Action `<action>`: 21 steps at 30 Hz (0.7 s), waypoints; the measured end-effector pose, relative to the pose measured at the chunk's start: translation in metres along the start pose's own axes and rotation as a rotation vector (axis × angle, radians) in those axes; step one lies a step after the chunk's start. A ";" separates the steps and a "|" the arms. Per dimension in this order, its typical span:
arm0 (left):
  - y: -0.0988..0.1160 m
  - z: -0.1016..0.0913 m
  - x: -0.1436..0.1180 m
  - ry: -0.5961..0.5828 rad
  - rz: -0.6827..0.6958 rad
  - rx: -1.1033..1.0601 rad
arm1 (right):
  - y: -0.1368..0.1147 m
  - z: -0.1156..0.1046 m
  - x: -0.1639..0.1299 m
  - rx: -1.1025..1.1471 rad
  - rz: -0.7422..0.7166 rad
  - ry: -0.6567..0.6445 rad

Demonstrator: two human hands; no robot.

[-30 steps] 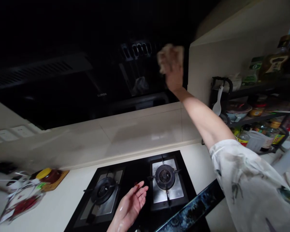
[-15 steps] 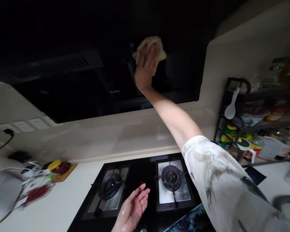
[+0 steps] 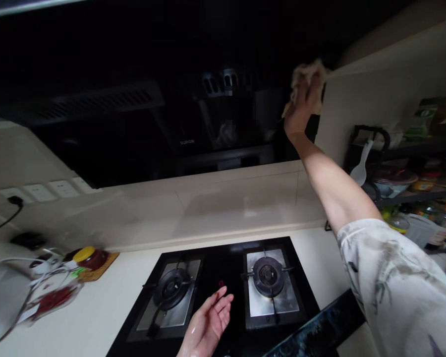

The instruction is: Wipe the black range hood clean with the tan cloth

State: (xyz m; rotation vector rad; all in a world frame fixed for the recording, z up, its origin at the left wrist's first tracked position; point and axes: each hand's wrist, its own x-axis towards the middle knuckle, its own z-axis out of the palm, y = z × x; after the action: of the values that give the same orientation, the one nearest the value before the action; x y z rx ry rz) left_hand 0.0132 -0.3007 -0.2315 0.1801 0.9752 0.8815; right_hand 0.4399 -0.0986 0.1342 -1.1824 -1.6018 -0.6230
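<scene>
Head: cloth [image 3: 308, 72] in R hand [image 3: 300, 110]

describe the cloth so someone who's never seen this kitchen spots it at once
Find the large black range hood above the two-burner stove. Toward its right end, the person's right hand holds the cloth. It is crumpled, plain and pale beige, unlike the patterned sleeve lower down.

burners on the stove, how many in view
2: left burner, up-left of the left hand; right burner, up-right of it. The stove's near edge is out of view.
</scene>
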 end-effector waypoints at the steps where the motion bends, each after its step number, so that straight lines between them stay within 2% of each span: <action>1: 0.001 -0.004 -0.002 0.005 0.003 -0.007 | -0.001 0.012 0.005 0.043 0.035 0.063; 3: 0.002 -0.011 -0.006 0.016 0.009 -0.021 | -0.021 0.045 0.024 0.099 0.184 0.283; 5: 0.004 -0.016 -0.011 0.021 0.014 -0.037 | -0.061 0.086 0.045 0.087 0.371 0.493; 6: 0.006 -0.018 -0.013 0.020 0.018 -0.047 | -0.086 0.106 0.052 0.061 0.436 0.552; 8: 0.010 -0.021 -0.017 0.009 0.033 -0.062 | -0.135 0.141 0.056 -0.003 0.456 0.500; 10: 0.015 -0.022 -0.019 -0.009 0.054 -0.069 | -0.173 0.164 0.045 -0.079 0.380 0.332; 11: 0.018 -0.022 -0.020 -0.019 0.063 -0.067 | -0.185 0.171 0.035 -0.117 0.288 0.221; 13: 0.024 -0.018 -0.020 -0.034 0.073 -0.052 | -0.195 0.173 0.015 -0.171 0.008 -0.018; 15: 0.032 -0.009 -0.018 -0.050 0.080 -0.026 | -0.188 0.163 0.001 -0.189 -0.274 -0.211; 16: 0.037 -0.002 -0.018 -0.064 0.085 -0.010 | -0.179 0.154 -0.002 -0.195 -0.361 -0.266; 18: 0.047 0.014 -0.017 -0.104 0.105 0.025 | -0.151 0.128 -0.005 -0.239 -0.391 -0.282; 21: 0.060 0.037 -0.017 -0.168 0.131 0.067 | -0.084 0.073 -0.008 -0.370 -0.235 -0.165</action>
State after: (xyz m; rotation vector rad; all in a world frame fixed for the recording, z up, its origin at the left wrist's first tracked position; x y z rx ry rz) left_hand 0.0035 -0.2649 -0.1697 0.3725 0.8430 0.9380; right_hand 0.3333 -0.0730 0.1126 -1.3501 -1.8338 -1.0303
